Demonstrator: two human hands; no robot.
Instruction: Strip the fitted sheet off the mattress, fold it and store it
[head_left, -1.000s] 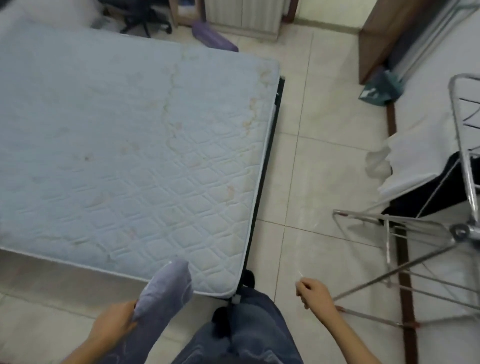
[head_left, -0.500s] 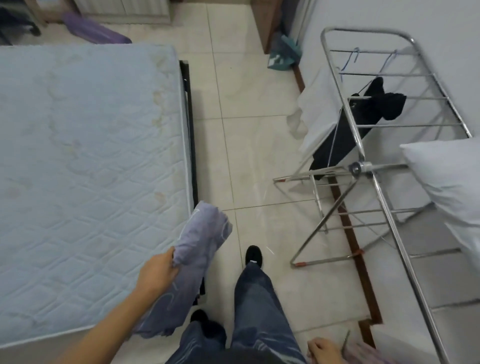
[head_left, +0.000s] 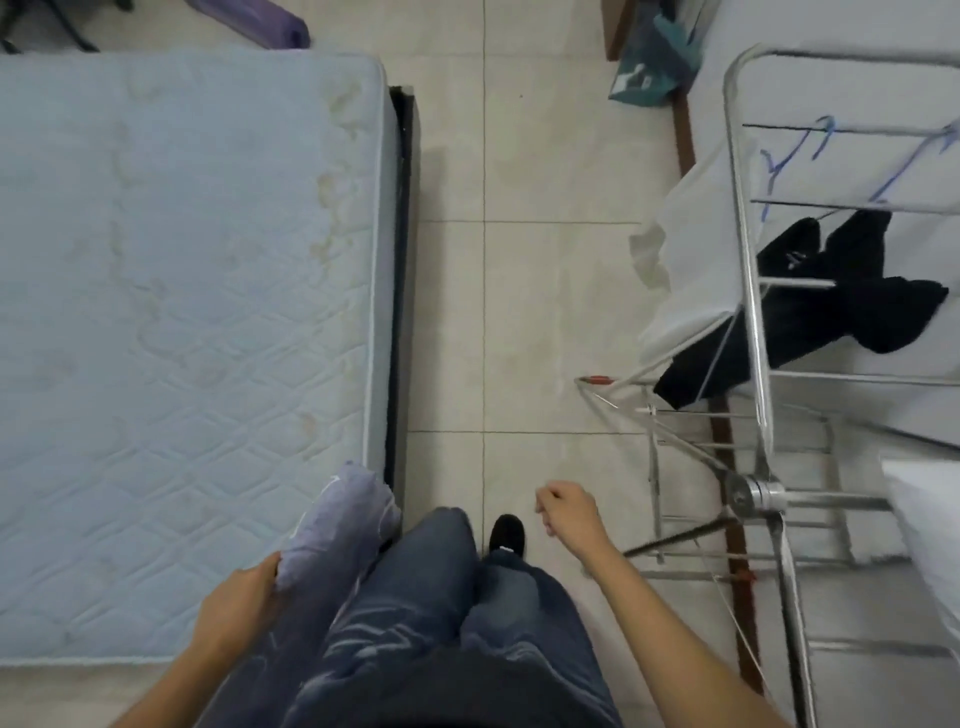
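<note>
Since the pale blue quilted mattress (head_left: 182, 312) lies bare from edge to edge, stripping and folding look done, and what remains is storage. The fitted sheet (head_left: 343, 525), a soft rolled bundle of lavender cloth, hangs beside the person's left thigh, just at the mattress's right edge near its near corner. The left hand (head_left: 236, 605) grips the bundle's lower end, fingers curled round the cloth and the thumb hidden behind it. Carrying it one-handed and close to the body probably keeps the folds from slipping while walking. The right hand (head_left: 569, 512) hangs over the beige tiled floor (head_left: 519, 312) with its fingers loosely curled together and nothing in them (free, I would guess, to open a cupboard or drawer when one is reached).

To the right stands a chrome wire drying rack (head_left: 748, 291) with a black garment (head_left: 857, 296) draped over it.

Against half a second ago, the bundle has dropped from in front of the body to the leg's side. The right hand, then barely showing at the bottom edge of the view, has swung forward. The view has also turned to run straight along the aisle between mattress and rack.
</note>
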